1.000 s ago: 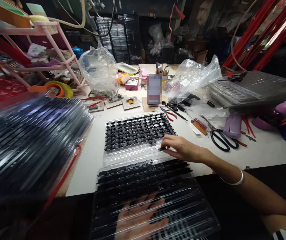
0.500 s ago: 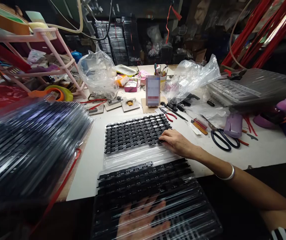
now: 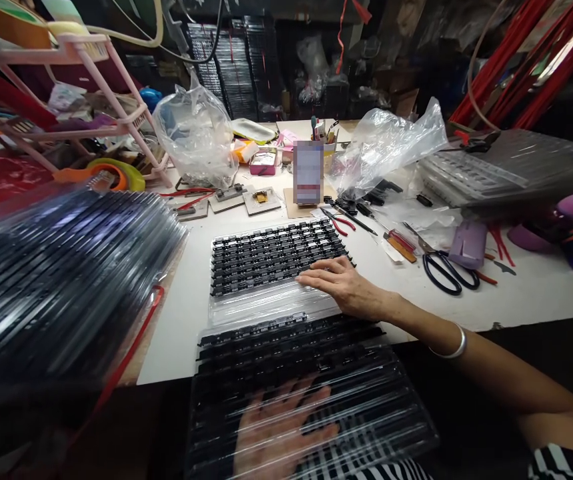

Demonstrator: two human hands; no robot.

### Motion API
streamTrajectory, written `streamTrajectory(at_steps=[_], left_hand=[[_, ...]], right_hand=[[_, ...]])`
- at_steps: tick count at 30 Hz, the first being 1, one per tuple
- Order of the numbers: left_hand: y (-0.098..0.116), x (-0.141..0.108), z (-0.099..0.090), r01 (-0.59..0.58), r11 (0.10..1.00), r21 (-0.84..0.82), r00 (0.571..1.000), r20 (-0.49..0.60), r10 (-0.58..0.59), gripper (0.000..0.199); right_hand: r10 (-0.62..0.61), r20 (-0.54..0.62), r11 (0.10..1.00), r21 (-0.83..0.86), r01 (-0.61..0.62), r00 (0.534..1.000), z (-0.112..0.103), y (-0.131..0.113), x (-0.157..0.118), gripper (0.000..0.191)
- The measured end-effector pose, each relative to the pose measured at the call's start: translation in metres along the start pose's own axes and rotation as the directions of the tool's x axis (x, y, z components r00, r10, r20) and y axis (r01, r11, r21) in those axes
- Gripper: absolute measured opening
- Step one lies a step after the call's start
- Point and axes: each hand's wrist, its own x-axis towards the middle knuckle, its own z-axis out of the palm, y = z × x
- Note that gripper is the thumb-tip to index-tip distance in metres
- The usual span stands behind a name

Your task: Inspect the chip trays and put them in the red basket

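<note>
Two trays overlap at the table edge [image 3: 166,363]; my right hand [image 3: 341,287] lies flat, fingers spread, on the far tray [image 3: 246,303], my left hand [image 3: 279,433] is open wide under the near tray [image 3: 366,413].

Two hands show: the right hand [image 3: 341,287] flat on one tray, the left hand [image 3: 279,437] spread under another. Two clear trays lie in front, the far tray [image 3: 266,300] on the bench [image 3: 516,293] and the near tray [image 3: 316,400] over its edge. One big stack of trays [image 3: 61,280] sits at the left and one stack [image 3: 496,177] at the right. There are two clear bags [image 3: 196,137] [image 3: 391,143], one pair of scissors [image 3: 449,273], one pink rack [image 3: 116,100], one bracelet [image 3: 453,347] and one red-handled pair of pliers [image 3: 341,223]. The black parts in the trays are too many and too small to count.
</note>
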Motion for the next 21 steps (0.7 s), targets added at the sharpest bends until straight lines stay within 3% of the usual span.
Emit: streamTrajectory(at_steps=[2,6,11,16,21], left_hand=[[0.001,0.000,0.004,-0.095,0.981,-0.170,0.993,0.048,0.105,0.055],[-0.001,-0.002,0.009,-0.115,0.956,-0.269,0.990,0.049,0.133,0.059],[-0.001,-0.003,0.015,-0.159,0.941,-0.298,0.981,0.061,0.185,0.062],[0.000,-0.002,0.017,-0.165,0.946,-0.279,0.979,0.069,0.191,0.053],[-0.003,-0.003,0.012,-0.178,0.950,-0.256,0.980,0.046,0.196,0.045]], right_hand=[[-0.014,0.009,1.000,-0.005,0.014,1.000,0.003,-0.003,0.001,0.060],[0.047,-0.057,0.998,-0.027,-0.049,0.997,0.001,-0.013,0.003,0.044],[-0.026,0.017,0.999,0.042,0.025,1.000,0.001,-0.043,0.016,0.018],[-0.036,0.098,0.998,-0.038,0.040,0.995,0.015,-0.061,0.029,0.015],[-0.043,0.113,0.998,0.042,0.038,0.993,0.010,-0.061,0.034,0.016]])
